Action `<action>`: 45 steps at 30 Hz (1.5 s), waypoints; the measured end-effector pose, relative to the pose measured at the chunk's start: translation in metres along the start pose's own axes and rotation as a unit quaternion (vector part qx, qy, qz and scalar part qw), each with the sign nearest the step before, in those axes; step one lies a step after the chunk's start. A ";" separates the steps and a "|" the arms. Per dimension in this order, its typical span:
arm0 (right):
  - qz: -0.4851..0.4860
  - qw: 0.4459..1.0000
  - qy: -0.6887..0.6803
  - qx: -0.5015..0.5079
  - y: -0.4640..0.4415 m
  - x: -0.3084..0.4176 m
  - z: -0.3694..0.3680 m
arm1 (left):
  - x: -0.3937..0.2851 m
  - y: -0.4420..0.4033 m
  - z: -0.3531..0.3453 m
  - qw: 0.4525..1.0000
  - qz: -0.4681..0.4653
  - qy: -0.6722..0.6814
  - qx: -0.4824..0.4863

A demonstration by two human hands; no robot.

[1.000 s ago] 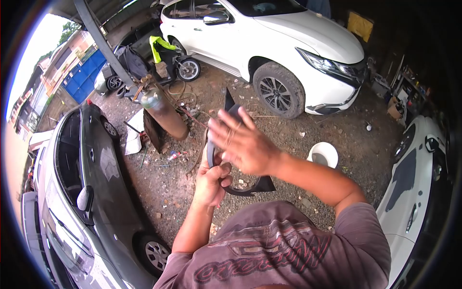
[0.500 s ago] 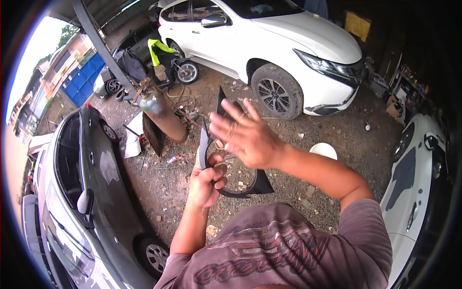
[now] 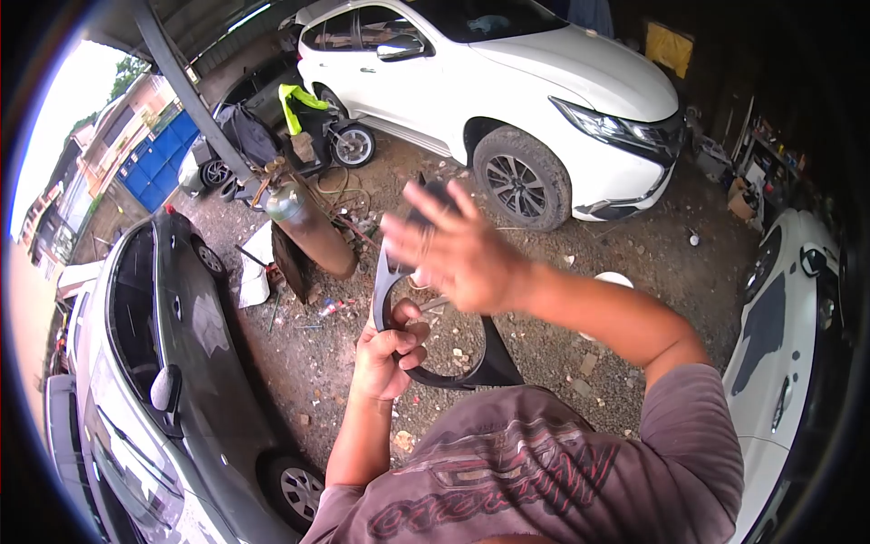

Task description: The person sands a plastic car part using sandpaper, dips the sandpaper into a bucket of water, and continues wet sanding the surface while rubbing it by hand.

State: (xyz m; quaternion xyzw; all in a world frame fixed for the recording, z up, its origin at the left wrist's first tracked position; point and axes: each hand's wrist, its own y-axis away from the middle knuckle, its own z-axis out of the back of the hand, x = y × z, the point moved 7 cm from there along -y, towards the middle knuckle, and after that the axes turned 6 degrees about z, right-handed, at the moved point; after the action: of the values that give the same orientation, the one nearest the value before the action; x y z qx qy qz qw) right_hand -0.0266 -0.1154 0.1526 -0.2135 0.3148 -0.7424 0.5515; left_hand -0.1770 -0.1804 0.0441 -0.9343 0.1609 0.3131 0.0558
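Observation:
A black car trim bezel [image 3: 497, 359] with a large round opening and pointed corners is held in front of my body. My left hand [image 3: 388, 355] is closed on its left edge, thumb and fingers wrapped round the rim. Over the bezel's upper part is my right hand [image 3: 467, 258], its fingers spread and blurred by motion. Whether the right palm touches the bezel, I cannot tell. That hand hides part of the upper rim.
A white SUV [image 3: 507, 72] stands ahead, a grey car [image 3: 172, 335] at left and a white car with grey patches [image 3: 770, 363] at right. A rusty gas cylinder [image 3: 313, 231] leans near a post. Behind my right forearm, a white round container [image 3: 614, 279] sits on the gravel.
My right hand has shifted slightly left over the bezel, fingers still spread. The bezel has tilted a little, its lower edge now nearer my shirt. My left hand keeps its grip.

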 end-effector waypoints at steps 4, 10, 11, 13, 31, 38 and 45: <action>-0.024 0.998 0.056 0.019 -0.006 -0.023 0.005 | 0.000 0.000 0.004 1.000 -0.008 -0.008 -0.011; 0.054 0.996 -0.023 0.065 0.008 0.013 0.003 | 0.005 0.001 0.009 1.000 0.011 0.006 0.014; -0.004 0.999 0.028 0.039 0.004 -0.019 0.009 | 0.005 0.000 0.004 0.999 0.015 0.028 0.026; -0.052 0.994 0.094 0.014 -0.002 -0.036 0.018 | 0.003 0.000 0.006 0.999 0.017 0.040 0.033; -0.404 0.616 -0.621 -0.270 0.083 -0.085 0.009 | 0.001 -0.007 0.039 0.997 -0.031 0.061 0.031; -0.411 0.651 -0.617 -0.165 0.086 -0.036 -0.001 | 0.004 -0.014 0.028 0.996 -0.039 0.044 0.067; -0.398 0.674 -0.614 -0.097 0.099 0.003 -0.031 | 0.014 -0.023 0.056 0.949 -0.180 -0.228 -0.121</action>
State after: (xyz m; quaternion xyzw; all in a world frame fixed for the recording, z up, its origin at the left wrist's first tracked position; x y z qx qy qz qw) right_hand 0.0194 -0.1299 0.0609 -0.7790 -0.1391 -0.5585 0.2487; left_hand -0.1907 -0.1507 -0.0090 -0.8511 -0.0658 0.5199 0.0325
